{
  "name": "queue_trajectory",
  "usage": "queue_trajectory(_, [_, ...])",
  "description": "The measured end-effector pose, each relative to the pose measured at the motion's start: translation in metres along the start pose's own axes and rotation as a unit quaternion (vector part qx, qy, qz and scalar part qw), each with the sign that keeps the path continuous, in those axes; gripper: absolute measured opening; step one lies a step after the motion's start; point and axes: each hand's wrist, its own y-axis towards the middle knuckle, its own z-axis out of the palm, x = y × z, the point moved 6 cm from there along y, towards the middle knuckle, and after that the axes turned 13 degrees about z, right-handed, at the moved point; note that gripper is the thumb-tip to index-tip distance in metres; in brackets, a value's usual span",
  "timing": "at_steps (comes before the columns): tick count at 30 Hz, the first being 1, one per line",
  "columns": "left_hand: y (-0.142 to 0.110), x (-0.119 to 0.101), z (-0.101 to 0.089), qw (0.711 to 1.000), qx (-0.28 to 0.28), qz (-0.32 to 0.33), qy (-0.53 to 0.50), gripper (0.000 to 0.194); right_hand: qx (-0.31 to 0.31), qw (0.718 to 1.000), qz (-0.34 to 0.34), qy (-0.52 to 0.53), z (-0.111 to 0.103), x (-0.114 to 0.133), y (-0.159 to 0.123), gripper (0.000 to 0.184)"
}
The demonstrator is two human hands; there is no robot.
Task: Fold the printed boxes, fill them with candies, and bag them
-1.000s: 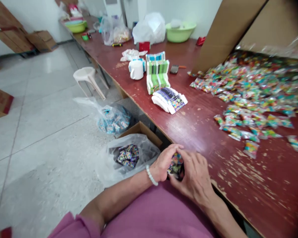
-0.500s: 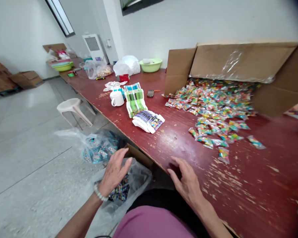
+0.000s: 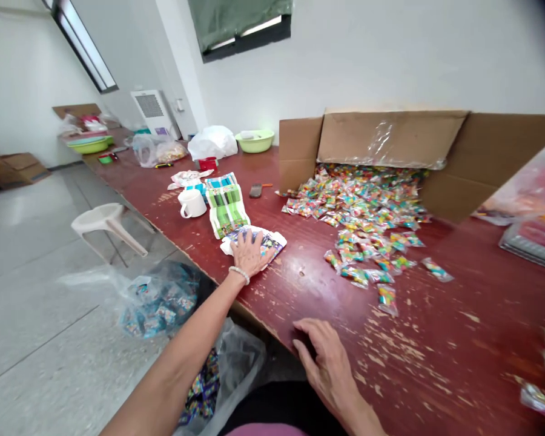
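My left hand (image 3: 249,251), with a beaded bracelet on the wrist, lies with spread fingers on top of a stack of flattened purple-and-white printed boxes (image 3: 276,241). Its palm covers much of the stack. Just beyond is a stack of green printed boxes (image 3: 227,206), laid flat. My right hand (image 3: 322,351) hovers or rests at the table's near edge with curved fingers and a gap between thumb and fingers; nothing shows in it. Past it, small clear packets of colourful candy (image 3: 363,206) spill from a cardboard box (image 3: 390,136) lying on its side.
On the red table (image 3: 300,297) stand a white mug (image 3: 193,203), a phone (image 3: 255,191) and a green basin (image 3: 255,141). Below its left edge are a bag of blue packets (image 3: 158,303) and a bag of dark packets (image 3: 204,387). A white stool (image 3: 104,221) stands left.
My left hand has moved from above the floor bag forward onto the purple-and-white boxes. My right hand stays near the table edge, fingers curved. The view has shifted.
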Motion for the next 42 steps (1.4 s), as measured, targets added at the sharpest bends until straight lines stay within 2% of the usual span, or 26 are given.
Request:
queue_trajectory(7, [-0.012, -0.025, 0.002, 0.994, 0.04, 0.099, -0.031, 0.068, 0.028, 1.0, 0.005, 0.005, 0.001, 0.003, 0.0, 0.03])
queue_trajectory(12, [-0.031, -0.051, -0.008, 0.98, 0.05, 0.191, -0.019, 0.066, 0.035, 0.999, 0.009, 0.011, 0.001, 0.003, 0.0, 0.03])
queue_trajectory(14, [-0.041, -0.062, -0.014, 0.978, 0.044, 0.206, -0.006, 0.062, 0.038, 0.999, 0.01, 0.012, 0.001, 0.004, 0.001, 0.03])
queue_trajectory(21, [-0.065, -0.083, -0.023, 0.982, 0.042, 0.184, -0.024, 0.046, 0.039, 0.999, 0.016, 0.005, 0.0, 0.004, 0.004, 0.024])
queue_trajectory(33, [-0.062, -0.092, -0.039, 0.986, 0.016, 0.164, -0.036, 0.034, 0.042, 0.999, 0.015, 0.008, 0.005, -0.001, 0.005, 0.021])
queue_trajectory(39, [-0.07, -0.09, -0.043, 0.981, -0.016, 0.078, -0.175, 0.031, 0.022, 0.998, 0.026, 0.048, 0.001, 0.001, 0.007, 0.019])
queue_trajectory(42, [-0.073, -0.09, -0.044, 0.973, -0.029, 0.042, -0.223, 0.021, -0.016, 0.99, 0.078, 0.114, -0.008, -0.006, 0.01, 0.02])
